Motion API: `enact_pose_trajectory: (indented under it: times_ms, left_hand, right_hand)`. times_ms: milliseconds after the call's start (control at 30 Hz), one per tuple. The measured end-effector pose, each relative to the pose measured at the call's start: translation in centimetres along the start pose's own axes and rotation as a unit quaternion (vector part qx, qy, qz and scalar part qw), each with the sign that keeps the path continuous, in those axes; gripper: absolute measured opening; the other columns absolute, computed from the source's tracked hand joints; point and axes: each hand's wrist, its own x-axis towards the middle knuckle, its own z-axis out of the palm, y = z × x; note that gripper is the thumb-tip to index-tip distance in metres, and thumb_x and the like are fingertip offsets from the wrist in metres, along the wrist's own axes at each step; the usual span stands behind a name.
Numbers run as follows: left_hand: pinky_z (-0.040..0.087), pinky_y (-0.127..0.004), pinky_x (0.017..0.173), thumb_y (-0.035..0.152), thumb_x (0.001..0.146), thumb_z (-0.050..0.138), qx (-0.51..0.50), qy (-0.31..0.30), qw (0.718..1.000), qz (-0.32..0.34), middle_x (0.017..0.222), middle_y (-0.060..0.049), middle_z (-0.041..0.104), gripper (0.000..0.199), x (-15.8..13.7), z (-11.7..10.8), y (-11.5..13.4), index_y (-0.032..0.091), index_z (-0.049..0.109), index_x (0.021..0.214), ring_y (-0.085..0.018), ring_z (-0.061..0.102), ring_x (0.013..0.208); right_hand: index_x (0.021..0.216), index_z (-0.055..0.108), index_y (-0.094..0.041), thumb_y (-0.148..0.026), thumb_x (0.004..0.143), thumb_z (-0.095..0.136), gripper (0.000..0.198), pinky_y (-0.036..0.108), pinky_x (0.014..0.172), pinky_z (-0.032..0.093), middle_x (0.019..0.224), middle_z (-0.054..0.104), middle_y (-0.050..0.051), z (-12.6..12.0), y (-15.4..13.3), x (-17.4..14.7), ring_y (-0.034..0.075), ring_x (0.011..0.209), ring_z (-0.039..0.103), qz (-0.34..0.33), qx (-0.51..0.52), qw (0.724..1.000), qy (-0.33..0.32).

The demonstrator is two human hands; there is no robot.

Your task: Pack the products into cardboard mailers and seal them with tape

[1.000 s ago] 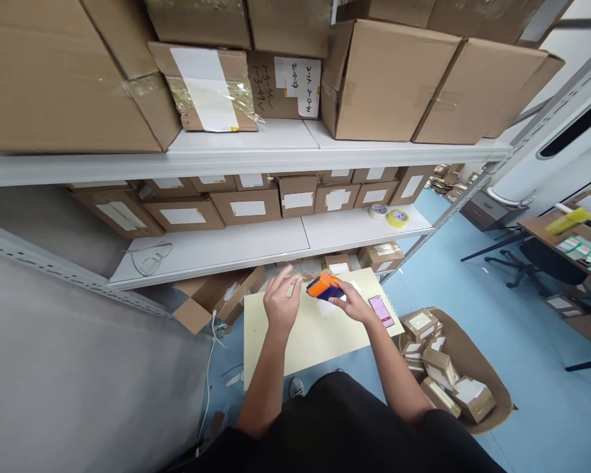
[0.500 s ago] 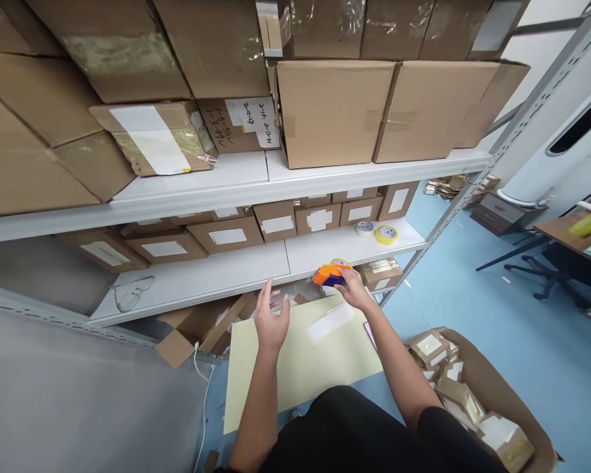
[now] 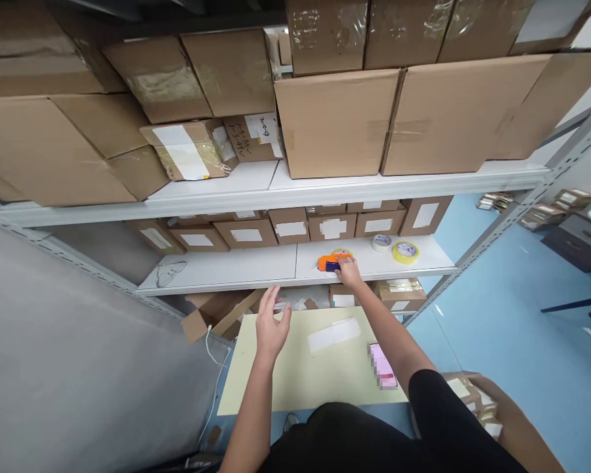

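Observation:
My right hand (image 3: 347, 271) is closed around an orange and dark-blue tape dispenser (image 3: 328, 263), which is at the front of the middle shelf (image 3: 236, 268). A yellow ring, like a tape roll, shows just behind the dispenser. Over the back edge of the pale yellow tabletop (image 3: 285, 374), my left hand (image 3: 272, 325) hovers open, thumb and fingers apart. White paper strips (image 3: 333, 334) lie on the tabletop between my forearms. A phone with a pink screen (image 3: 384, 365) lies beside my right forearm.
A white tape roll (image 3: 381, 243) and a yellow tape roll (image 3: 405, 251) lie right of the dispenser. Labelled cartons (image 3: 246, 234) line the shelf's back; large cartons (image 3: 337, 128) fill the shelf above. At lower right stands a big open carton (image 3: 517, 420) holding small boxes.
My right hand has carried the tape dispenser forward to the middle shelf. My left hand has stayed nearly in place. The view has shifted, bringing the phone out from behind my right forearm.

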Motion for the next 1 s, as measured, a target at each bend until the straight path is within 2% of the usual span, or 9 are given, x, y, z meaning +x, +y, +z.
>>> enact_pose_trajectory:
  times_ms: [133, 233, 333, 433, 533, 633, 800, 1000]
  left_hand:
    - [0.063, -0.040, 0.089, 0.040, 0.099, 0.060, 0.002, 0.007, 1.000, -0.004, 0.156, -0.013, 0.052, 0.050, -0.3, 0.6, 1.1, 0.028, 0.058, 0.148, -0.024, 0.072, 0.109]
    - [0.063, -0.040, 0.089, 0.040, 0.099, 0.060, 0.009, 0.005, 1.000, -0.014, 0.152, -0.013, 0.055, 0.054, -0.8, 1.1, 1.7, 0.028, 0.054, 0.151, -0.026, 0.070, 0.115]
    - [0.060, -0.044, 0.098, 0.039, 0.099, 0.059, 0.033, -0.006, 0.999, -0.015, 0.149, -0.012, 0.059, 0.056, -1.4, 1.5, 1.6, 0.028, 0.052, 0.153, -0.029, 0.064, 0.128]
    - [0.054, -0.049, 0.109, 0.038, 0.099, 0.058, 0.061, -0.020, 0.998, -0.009, 0.150, -0.012, 0.059, 0.054, -2.2, 1.6, 1.1, 0.027, 0.053, 0.152, -0.030, 0.056, 0.139]
    - [0.048, -0.051, 0.116, 0.037, 0.099, 0.058, 0.096, -0.026, 0.995, -0.008, 0.149, -0.012, 0.060, 0.052, -3.4, 1.2, 0.4, 0.026, 0.055, 0.150, -0.030, 0.055, 0.141]
    - [0.044, -0.052, 0.121, 0.036, 0.099, 0.059, 0.130, -0.021, 0.991, -0.019, 0.149, -0.012, 0.061, 0.051, -5.3, 0.3, -0.4, 0.025, 0.056, 0.149, -0.029, 0.054, 0.142]
    - [0.042, -0.052, 0.122, 0.033, 0.098, 0.060, 0.166, 0.010, 0.981, -0.101, 0.159, -0.013, 0.051, 0.051, -9.6, -2.2, -2.1, 0.024, 0.058, 0.147, -0.029, 0.050, 0.146]
    - [0.039, -0.055, 0.123, 0.029, 0.094, 0.063, 0.178, 0.052, 0.970, -0.157, 0.157, -0.014, 0.053, 0.051, -14.4, -5.5, -4.2, 0.023, 0.059, 0.145, -0.031, 0.047, 0.147]
  right_hand:
    - [0.140, 0.063, -0.015, -0.027, 0.086, 0.071, 0.056, 0.056, 0.119, 0.033, 0.137, 0.067, 0.018, -1.1, -0.4, -1.2, 0.038, 0.134, 0.052, -0.020, 0.015, 0.997, 0.067]
    - [0.137, 0.066, -0.018, -0.031, 0.087, 0.069, 0.051, 0.056, 0.117, 0.037, 0.136, 0.067, 0.015, -2.3, -1.3, -2.8, 0.037, 0.134, 0.052, -0.045, 0.068, 0.988, 0.133]
    - [0.136, 0.067, -0.021, -0.035, 0.090, 0.067, 0.048, 0.055, 0.116, 0.042, 0.138, 0.067, 0.013, -2.9, -2.8, -5.2, 0.036, 0.135, 0.053, -0.073, 0.129, 0.972, 0.181]
    - [0.137, 0.068, -0.025, -0.039, 0.094, 0.064, 0.045, 0.055, 0.116, 0.043, 0.142, 0.065, 0.011, -2.5, -4.4, -7.8, 0.034, 0.139, 0.051, -0.091, 0.184, 0.960, 0.191]
    - [0.137, 0.068, -0.026, -0.040, 0.097, 0.062, 0.043, 0.055, 0.117, 0.044, 0.143, 0.065, 0.011, -1.2, -5.8, -10.2, 0.032, 0.139, 0.052, -0.100, 0.239, 0.951, 0.167]
    - [0.138, 0.067, -0.027, -0.042, 0.098, 0.062, 0.044, 0.055, 0.118, 0.045, 0.146, 0.063, 0.011, 0.7, -7.4, -12.4, 0.032, 0.139, 0.053, -0.099, 0.293, 0.945, 0.110]
    - [0.137, 0.069, -0.029, -0.046, 0.097, 0.063, 0.043, 0.058, 0.119, 0.042, 0.151, 0.059, 0.011, 3.7, -10.6, -15.8, 0.034, 0.141, 0.053, -0.134, 0.350, 0.926, -0.029]
    - [0.140, 0.066, -0.028, -0.046, 0.098, 0.062, 0.046, 0.057, 0.121, 0.042, 0.153, 0.057, 0.011, 5.5, -15.2, -18.6, 0.033, 0.144, 0.051, -0.168, 0.364, 0.910, -0.107]
